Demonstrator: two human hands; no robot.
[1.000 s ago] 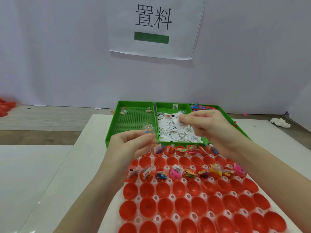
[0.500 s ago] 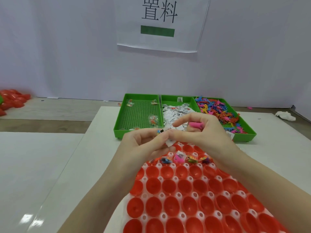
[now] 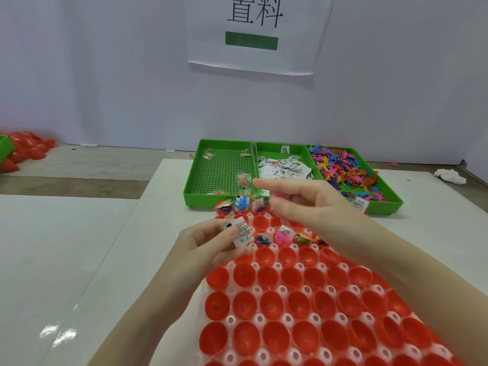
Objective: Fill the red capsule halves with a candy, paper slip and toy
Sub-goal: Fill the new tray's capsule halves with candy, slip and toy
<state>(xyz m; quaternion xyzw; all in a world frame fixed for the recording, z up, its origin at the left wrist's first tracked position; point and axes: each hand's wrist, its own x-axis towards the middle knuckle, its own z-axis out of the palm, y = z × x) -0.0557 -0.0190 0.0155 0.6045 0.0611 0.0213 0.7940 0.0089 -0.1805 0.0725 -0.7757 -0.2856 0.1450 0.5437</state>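
A paper slip [image 3: 243,231] and a wrapped candy [image 3: 227,225] are pinched between the thumb and fingers of the left hand [image 3: 208,245], which is held over the 10 o'clock edge of the white holder [image 3: 260,319]. The holder is filled with rows of red halves [image 3: 272,303]; those nearest are seen empty, while some at 12 o'clock are loaded with slips and toys. The right hand [image 3: 303,207] is held above the far rows, index finger extended toward 9 o'clock; something pink [image 3: 280,194] is glimpsed under its curled fingers, though what it is cannot be told. Beyond, at 12 o'clock, a green tray [image 3: 196,199] is set: candies left, slips [image 3: 280,167] in the middle, coloured toys [image 3: 343,171] right.
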